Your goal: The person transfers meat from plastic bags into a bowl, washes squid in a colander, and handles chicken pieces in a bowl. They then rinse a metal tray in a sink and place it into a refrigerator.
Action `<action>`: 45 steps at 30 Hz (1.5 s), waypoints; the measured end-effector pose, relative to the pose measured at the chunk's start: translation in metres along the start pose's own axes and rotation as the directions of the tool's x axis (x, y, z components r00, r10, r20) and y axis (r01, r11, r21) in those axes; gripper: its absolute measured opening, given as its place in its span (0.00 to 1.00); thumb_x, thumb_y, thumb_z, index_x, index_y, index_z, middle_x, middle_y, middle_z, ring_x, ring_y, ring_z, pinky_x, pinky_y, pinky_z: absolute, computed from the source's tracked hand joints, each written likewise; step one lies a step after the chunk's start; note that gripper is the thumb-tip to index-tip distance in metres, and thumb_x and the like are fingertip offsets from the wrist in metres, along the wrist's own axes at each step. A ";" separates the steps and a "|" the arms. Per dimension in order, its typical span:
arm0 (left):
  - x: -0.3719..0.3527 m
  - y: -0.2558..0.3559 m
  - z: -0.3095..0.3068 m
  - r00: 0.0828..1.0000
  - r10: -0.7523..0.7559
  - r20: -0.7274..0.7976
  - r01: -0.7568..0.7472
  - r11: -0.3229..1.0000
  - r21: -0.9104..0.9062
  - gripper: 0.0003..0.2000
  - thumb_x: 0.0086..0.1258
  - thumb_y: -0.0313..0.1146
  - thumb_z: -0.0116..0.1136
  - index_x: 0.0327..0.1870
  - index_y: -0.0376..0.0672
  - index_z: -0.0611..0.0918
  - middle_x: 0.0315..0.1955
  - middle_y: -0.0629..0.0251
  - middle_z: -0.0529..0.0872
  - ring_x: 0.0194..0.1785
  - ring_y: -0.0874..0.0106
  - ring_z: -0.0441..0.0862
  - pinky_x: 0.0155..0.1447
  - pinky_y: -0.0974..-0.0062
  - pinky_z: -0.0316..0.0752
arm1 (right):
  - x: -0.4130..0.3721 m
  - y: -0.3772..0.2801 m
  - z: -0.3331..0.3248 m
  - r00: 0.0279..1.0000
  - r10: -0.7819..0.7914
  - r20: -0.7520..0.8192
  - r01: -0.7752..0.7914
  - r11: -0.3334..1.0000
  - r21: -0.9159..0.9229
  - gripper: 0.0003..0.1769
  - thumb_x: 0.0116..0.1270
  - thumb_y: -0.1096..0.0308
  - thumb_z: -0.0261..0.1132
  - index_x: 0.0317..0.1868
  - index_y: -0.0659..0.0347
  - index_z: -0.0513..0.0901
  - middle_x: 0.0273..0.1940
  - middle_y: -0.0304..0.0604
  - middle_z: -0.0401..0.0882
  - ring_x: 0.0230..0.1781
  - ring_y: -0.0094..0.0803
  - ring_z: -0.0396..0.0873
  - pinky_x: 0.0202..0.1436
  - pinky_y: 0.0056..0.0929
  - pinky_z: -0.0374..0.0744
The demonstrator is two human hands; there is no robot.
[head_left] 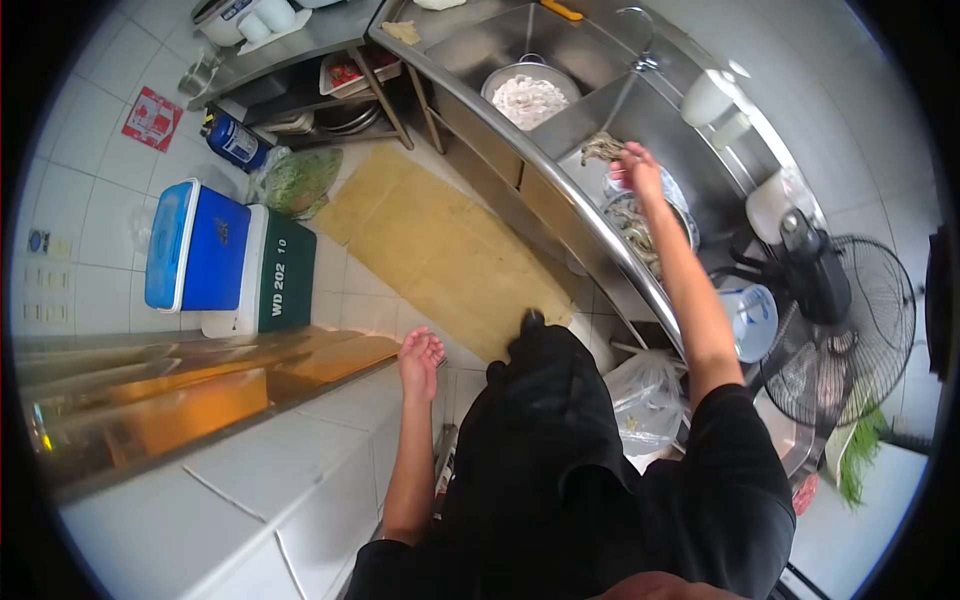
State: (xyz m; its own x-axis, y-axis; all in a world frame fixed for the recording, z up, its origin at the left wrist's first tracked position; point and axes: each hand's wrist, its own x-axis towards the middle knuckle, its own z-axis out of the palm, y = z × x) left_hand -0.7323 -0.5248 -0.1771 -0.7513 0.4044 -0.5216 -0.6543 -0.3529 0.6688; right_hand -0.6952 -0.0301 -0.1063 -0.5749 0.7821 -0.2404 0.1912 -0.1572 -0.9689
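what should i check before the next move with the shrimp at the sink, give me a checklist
1. Right hand gripping shrimp over the sink: ok.
2. Metal bowl under that arm, holding more: ok.
3. Left hand open and empty by the counter: ok.
4. Water flowing from the tap: cannot tell.
5. Floor by the legs: not ok, plastic bag lies close.

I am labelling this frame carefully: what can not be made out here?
Head view only.
Right hand: blurred; its grip on the shrimp unclear.
Bowl: partly hidden by the forearm.
Fan: cut by the dark lens edge.
Red sign: print too small.
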 end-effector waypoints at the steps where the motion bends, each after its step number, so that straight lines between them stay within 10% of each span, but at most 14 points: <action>1: 0.011 0.007 0.007 0.999 0.018 0.040 -0.020 0.999 0.034 0.08 0.66 0.28 0.50 0.45 0.43 0.74 0.31 0.66 0.78 0.34 0.73 0.77 0.39 0.77 0.74 | 0.034 0.006 -0.008 0.995 -0.007 -0.097 -0.013 0.979 -0.204 0.26 0.62 0.66 0.57 0.59 0.65 0.66 0.31 0.47 0.81 0.32 0.32 0.80 0.32 0.28 0.77; 5: 0.055 0.040 0.030 0.997 -0.017 -0.070 0.024 0.995 0.094 0.09 0.66 0.29 0.51 0.45 0.42 0.75 0.30 0.65 0.79 0.33 0.75 0.77 0.38 0.78 0.72 | 0.176 0.007 -0.039 0.941 -0.303 -0.149 -0.069 0.260 -0.963 0.43 0.53 0.57 0.63 0.65 0.67 0.54 0.40 0.60 0.80 0.36 0.47 0.82 0.41 0.38 0.80; 12: 0.130 0.103 0.076 0.947 0.025 -0.319 0.067 0.959 0.274 0.07 0.65 0.28 0.52 0.43 0.42 0.76 0.30 0.66 0.79 0.33 0.75 0.76 0.39 0.79 0.70 | 0.374 0.005 -0.076 0.927 -0.282 -0.247 -0.192 0.209 -0.959 0.36 0.57 0.56 0.58 0.60 0.73 0.62 0.41 0.61 0.80 0.43 0.49 0.80 0.48 0.43 0.77; 14: 0.160 0.119 0.105 0.957 0.018 -0.291 0.069 0.955 0.287 0.06 0.65 0.26 0.51 0.42 0.41 0.76 0.30 0.67 0.77 0.35 0.76 0.74 0.40 0.78 0.69 | 0.372 0.003 -0.077 0.923 0.334 -0.189 -0.229 0.083 -0.970 0.27 0.58 0.57 0.57 0.53 0.70 0.74 0.39 0.58 0.81 0.42 0.47 0.81 0.46 0.42 0.77; 15: 0.179 0.128 0.124 0.952 -0.002 -0.306 0.092 0.955 0.281 0.06 0.65 0.26 0.51 0.42 0.41 0.76 0.30 0.67 0.77 0.35 0.76 0.74 0.40 0.78 0.69 | 0.372 0.013 -0.073 0.916 0.350 -0.194 -0.230 0.064 -0.971 0.27 0.58 0.57 0.57 0.53 0.70 0.74 0.39 0.58 0.81 0.42 0.47 0.81 0.46 0.42 0.77; 17: 0.224 0.146 0.166 0.981 0.055 -0.184 0.013 0.937 0.348 0.05 0.65 0.25 0.50 0.41 0.39 0.76 0.31 0.66 0.76 0.35 0.75 0.74 0.41 0.78 0.69 | 0.370 0.026 -0.054 0.989 -0.126 -0.081 -0.078 0.032 -0.996 0.21 0.59 0.60 0.55 0.46 0.69 0.79 0.37 0.57 0.82 0.41 0.44 0.82 0.44 0.40 0.78; 19: 0.271 0.160 0.207 0.996 0.059 -0.068 -0.028 0.921 0.388 0.05 0.65 0.25 0.50 0.40 0.38 0.76 0.31 0.66 0.76 0.35 0.75 0.74 0.42 0.78 0.69 | 0.354 -0.019 0.000 0.983 -0.183 -0.022 0.041 0.334 -0.942 0.21 0.61 0.62 0.53 0.49 0.67 0.78 0.40 0.55 0.82 0.43 0.43 0.81 0.44 0.37 0.78; 21: 0.315 0.170 0.253 0.994 0.033 0.107 -0.078 0.890 0.450 0.05 0.65 0.24 0.49 0.40 0.36 0.75 0.31 0.66 0.77 0.35 0.75 0.74 0.43 0.78 0.69 | 0.395 0.013 0.006 0.994 -0.043 0.101 0.043 0.999 0.003 0.21 0.63 0.61 0.54 0.51 0.65 0.77 0.43 0.48 0.82 0.43 0.37 0.81 0.43 0.32 0.78; 26: 0.473 0.136 0.366 0.832 -0.134 0.539 -0.206 0.827 0.523 0.06 0.64 0.24 0.52 0.40 0.35 0.77 0.29 0.66 0.79 0.35 0.75 0.77 0.44 0.77 0.73 | 0.480 0.026 0.038 0.992 0.049 0.120 -0.114 0.766 0.632 0.17 0.65 0.68 0.59 0.53 0.63 0.70 0.46 0.47 0.77 0.38 0.29 0.79 0.29 0.23 0.80; 28: 0.562 0.076 0.398 0.723 -0.193 0.664 -0.306 0.771 0.558 0.06 0.61 0.25 0.54 0.38 0.37 0.79 0.32 0.64 0.82 0.38 0.72 0.79 0.45 0.75 0.73 | 0.490 0.022 0.047 0.994 0.070 0.088 -0.110 0.759 0.641 0.19 0.66 0.66 0.58 0.55 0.63 0.69 0.45 0.47 0.78 0.35 0.28 0.79 0.25 0.21 0.79; 35: 0.752 -0.099 0.399 0.675 -0.458 0.578 -0.735 -0.346 0.584 0.29 0.49 0.35 0.62 0.58 0.57 0.72 0.59 0.52 0.67 0.60 0.49 0.67 0.59 0.57 0.69 | 0.468 -0.041 0.088 0.949 0.291 0.125 -0.290 0.957 -0.022 0.25 0.69 0.55 0.54 0.57 0.65 0.66 0.39 0.49 0.80 0.27 0.29 0.80 0.21 0.16 0.79; 41: 0.790 -0.157 0.391 0.644 -0.446 0.621 -0.765 -0.349 0.542 0.37 0.49 0.33 0.64 0.64 0.64 0.64 0.59 0.52 0.67 0.58 0.54 0.69 0.51 0.57 0.72 | 0.466 -0.016 0.096 0.968 0.013 0.250 -0.111 0.917 0.384 0.27 0.64 0.62 0.61 0.59 0.69 0.65 0.42 0.52 0.79 0.42 0.37 0.80 0.46 0.29 0.81; 43: 0.793 -0.166 0.388 0.608 -0.484 0.630 -0.793 -0.335 0.509 0.42 0.46 0.31 0.66 0.67 0.58 0.60 0.60 0.53 0.65 0.57 0.59 0.70 0.47 0.60 0.73 | 0.472 0.000 0.086 0.932 0.321 0.169 -0.335 0.941 0.058 0.29 0.61 0.64 0.64 0.59 0.68 0.66 0.49 0.54 0.76 0.46 0.37 0.79 0.48 0.28 0.81; 45: 0.801 -0.168 0.396 0.371 -0.264 0.890 -0.882 -0.401 0.249 0.20 0.62 0.27 0.51 0.57 0.42 0.71 0.48 0.56 0.77 0.46 0.65 0.78 0.42 0.69 0.78 | 0.474 0.026 0.086 0.906 0.415 0.088 -0.410 0.910 -0.068 0.29 0.61 0.63 0.65 0.59 0.65 0.67 0.52 0.56 0.73 0.50 0.39 0.77 0.52 0.29 0.80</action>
State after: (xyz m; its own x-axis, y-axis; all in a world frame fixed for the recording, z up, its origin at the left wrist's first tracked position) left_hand -1.1894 0.1928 -0.4974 -0.0294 0.9944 0.1013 0.9461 -0.0050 0.3238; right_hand -1.0311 0.2841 -0.2510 -0.5114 0.5901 -0.6246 0.4636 -0.4226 -0.7788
